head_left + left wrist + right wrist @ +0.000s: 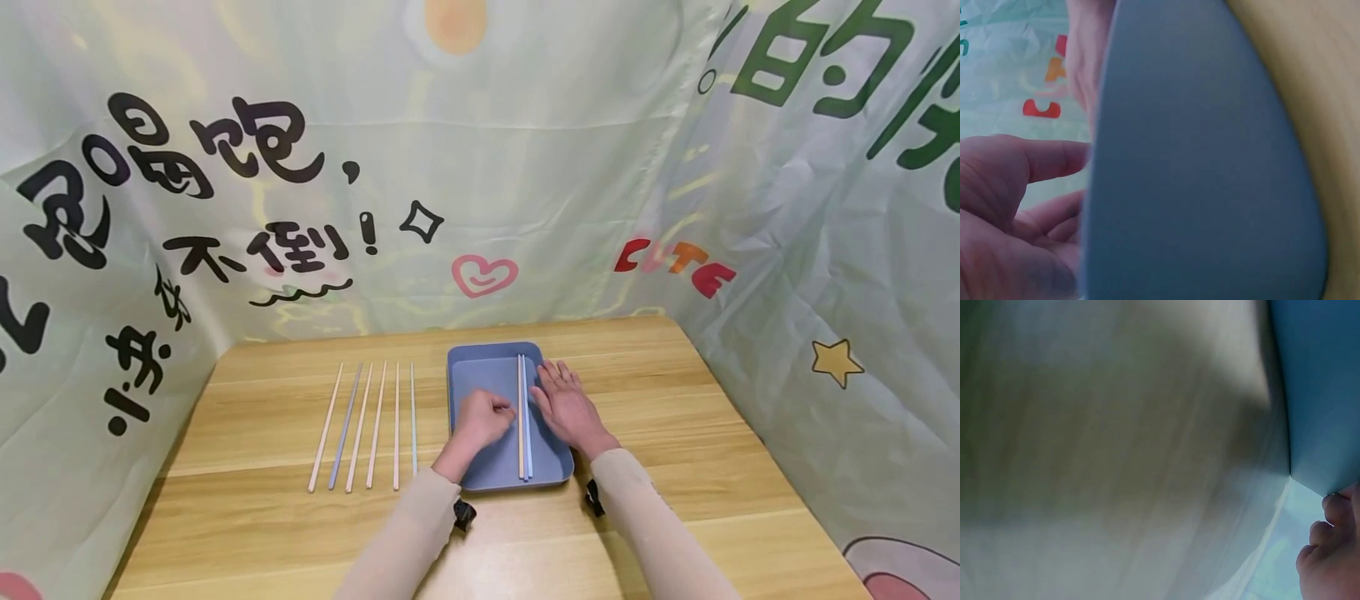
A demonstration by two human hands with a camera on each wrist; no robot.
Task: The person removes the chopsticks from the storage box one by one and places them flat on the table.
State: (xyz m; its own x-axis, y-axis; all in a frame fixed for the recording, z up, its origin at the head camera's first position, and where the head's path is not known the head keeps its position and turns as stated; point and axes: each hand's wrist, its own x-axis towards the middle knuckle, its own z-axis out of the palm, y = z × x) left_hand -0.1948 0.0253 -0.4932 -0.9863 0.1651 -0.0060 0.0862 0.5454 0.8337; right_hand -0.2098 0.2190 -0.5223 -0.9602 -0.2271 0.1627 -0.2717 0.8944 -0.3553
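A blue-grey tray lies on the table, with a few chopsticks, one pinkish and the others bluish, lengthwise in its right half. Over the tray's middle is my left hand, fingers loosely bent, just left of these chopsticks. In the left wrist view its thumb stands apart from the fingers; the tips are hidden behind the tray wall. My right hand lies across the right rim, fingers extended, thumb toward the chopsticks. The right wrist view shows only its fingertips by the tray wall.
Left of the tray, several chopsticks in pale pink, blue and light green lie spaced side by side on the wooden table. Printed cloth walls in the table's back and sides. Black wrist cameras hang below both sleeves.
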